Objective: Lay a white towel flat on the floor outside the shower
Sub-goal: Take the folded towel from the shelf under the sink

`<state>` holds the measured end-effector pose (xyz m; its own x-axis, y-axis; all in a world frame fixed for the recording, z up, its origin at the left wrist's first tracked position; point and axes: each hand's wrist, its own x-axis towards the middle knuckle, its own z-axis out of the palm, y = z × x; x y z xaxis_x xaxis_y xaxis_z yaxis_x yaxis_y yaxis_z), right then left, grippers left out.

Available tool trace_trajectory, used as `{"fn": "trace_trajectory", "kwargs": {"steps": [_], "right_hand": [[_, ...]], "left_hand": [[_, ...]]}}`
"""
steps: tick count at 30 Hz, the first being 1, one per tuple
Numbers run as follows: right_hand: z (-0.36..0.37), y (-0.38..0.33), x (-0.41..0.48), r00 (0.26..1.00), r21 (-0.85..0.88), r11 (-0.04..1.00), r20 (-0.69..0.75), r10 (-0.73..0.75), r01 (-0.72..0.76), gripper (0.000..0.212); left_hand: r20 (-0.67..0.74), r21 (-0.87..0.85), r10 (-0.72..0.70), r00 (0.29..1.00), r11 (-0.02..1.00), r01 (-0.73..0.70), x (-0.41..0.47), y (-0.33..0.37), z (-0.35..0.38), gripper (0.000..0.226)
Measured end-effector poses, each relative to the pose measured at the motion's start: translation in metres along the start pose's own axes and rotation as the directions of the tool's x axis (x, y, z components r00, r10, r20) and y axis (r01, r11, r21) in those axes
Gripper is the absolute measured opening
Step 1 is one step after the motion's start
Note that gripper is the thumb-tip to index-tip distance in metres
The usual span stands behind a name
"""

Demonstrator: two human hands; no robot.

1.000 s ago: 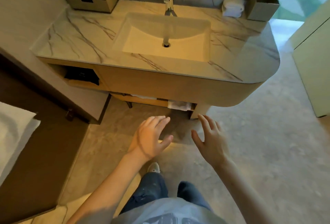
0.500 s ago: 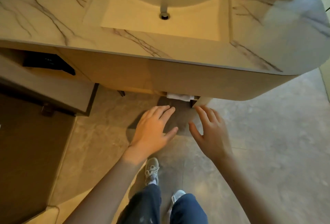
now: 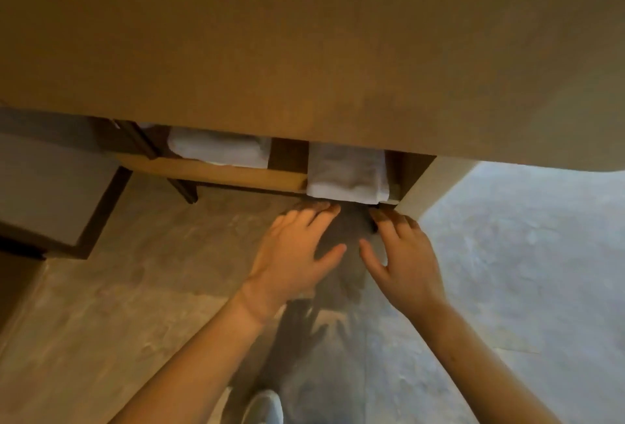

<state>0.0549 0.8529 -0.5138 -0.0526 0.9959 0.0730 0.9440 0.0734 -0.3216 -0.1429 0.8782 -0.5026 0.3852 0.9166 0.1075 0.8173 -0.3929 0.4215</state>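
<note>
The upper half of the view is filled by the plain brown wooden front of the counter (image 3: 304,44); beneath it a low wooden shelf (image 3: 216,171) is seen, on which two folded white towels are kept. The right-hand folded white towel (image 3: 348,175) is laid at the shelf's right end, its front edge overhanging the shelf lip; the left-hand folded white towel (image 3: 220,149) is set further back, apart from it. The left hand (image 3: 297,254) and the right hand (image 3: 402,254) are held out side by side, palms down, above the grey mottled stone floor (image 3: 507,271); both hands are spread wide and nothing is gripped; their fingertips are placed just below the overhanging towel edge, though contact cannot be told. A pale shoe (image 3: 265,406) is glimpsed at the bottom edge.
</note>
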Motion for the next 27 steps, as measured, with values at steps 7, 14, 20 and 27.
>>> {"fn": "trace_trajectory", "kwargs": {"steps": [7,14,20,27], "right_hand": [[0.135,0.071,0.014,0.998,-0.11,0.994,-0.063,-0.022,0.015,0.059],[0.161,0.091,0.041,0.983,-0.111,0.994,-0.177,-0.045,0.026,0.059],[0.135,0.086,0.076,0.943,0.033,0.995,-0.325,-0.076,0.091,0.054],[0.14,0.095,0.125,0.964,0.138,0.99,-0.264,0.025,0.012,0.06]], "left_hand": [[0.036,0.007,-0.033,0.999,0.999,0.032,0.014,-0.087,0.144,0.064],[-0.129,0.065,0.018,0.991,0.998,-0.01,0.035,-0.122,0.166,0.064],[-0.241,-0.018,0.085,0.967,0.996,-0.092,0.074,-0.12,0.125,0.057],[-0.238,-0.194,-0.112,0.965,0.979,0.066,0.12,-0.116,0.139,0.052]]}}
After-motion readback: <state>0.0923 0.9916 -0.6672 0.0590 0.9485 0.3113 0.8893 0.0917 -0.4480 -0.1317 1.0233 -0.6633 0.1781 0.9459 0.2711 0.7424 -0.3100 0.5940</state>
